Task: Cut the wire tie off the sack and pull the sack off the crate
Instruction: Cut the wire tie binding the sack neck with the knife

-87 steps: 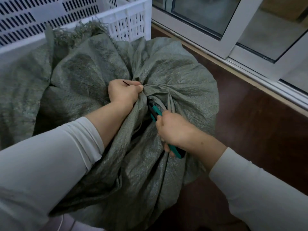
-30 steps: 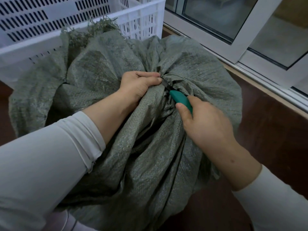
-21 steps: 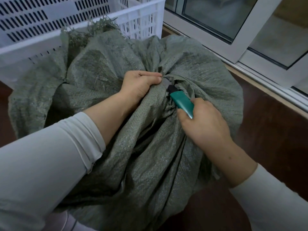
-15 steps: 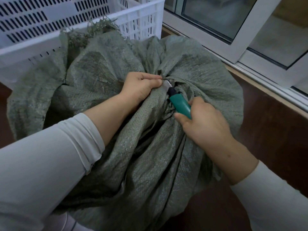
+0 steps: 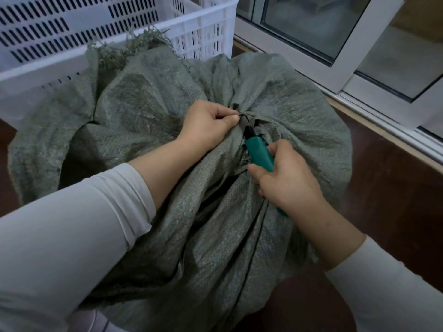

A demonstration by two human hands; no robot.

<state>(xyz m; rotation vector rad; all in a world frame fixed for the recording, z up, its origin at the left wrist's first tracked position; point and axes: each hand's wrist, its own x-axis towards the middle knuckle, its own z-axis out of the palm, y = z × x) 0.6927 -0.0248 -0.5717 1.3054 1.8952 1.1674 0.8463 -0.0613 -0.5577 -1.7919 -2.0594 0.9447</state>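
Note:
A grey-green woven sack (image 5: pixel 148 111) fills the middle of the view, bunched and gathered at a tied neck near the centre. My left hand (image 5: pixel 208 125) pinches the gathered cloth at that neck, where a thin dark wire end (image 5: pixel 242 113) shows at my fingertips. My right hand (image 5: pixel 285 180) is closed around green-handled cutters (image 5: pixel 259 152), whose dark jaws point up into the neck right beside my left fingers. The crate under the sack is hidden.
A white slotted plastic crate (image 5: pixel 119 27) stands behind the sack at the upper left. A white sliding window frame (image 5: pixel 342 75) runs along the right. Dark brown floor (image 5: pixel 395 188) lies to the right of the sack.
My right hand has slid slightly down and back along the cutters' handle, showing more green handle and jaws. My left hand keeps its pinch on the sack neck.

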